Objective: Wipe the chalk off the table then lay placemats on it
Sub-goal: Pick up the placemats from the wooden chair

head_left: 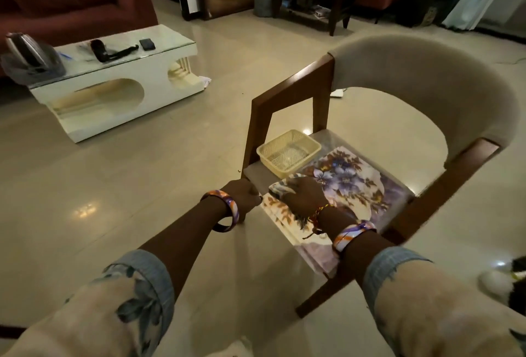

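Seen from above, both arms reaching down to a wooden chair with a pale padded backrest, on a glossy tiled floor. On the seat: floral placemats, purple blooms on a light ground, apparently a stack of several under a clear cover, though motion blur leaves the count unsure. Right hand down on the near left corner of the placemats, fingers curled over a lifted edge, pinching it. Left hand just beside, at the seat's front corner, fingers curled tight; whether gripping the seat edge or a mat edge cannot be told. Marbled bangles on both wrists, a red-and-yellow thread on the right. Behind the hands, at the back left of the seat, a cream mesh basket, touching the placemats' far edge. Well apart to the left, a white glass-topped coffee table carrying a metal kettle and small dark items.
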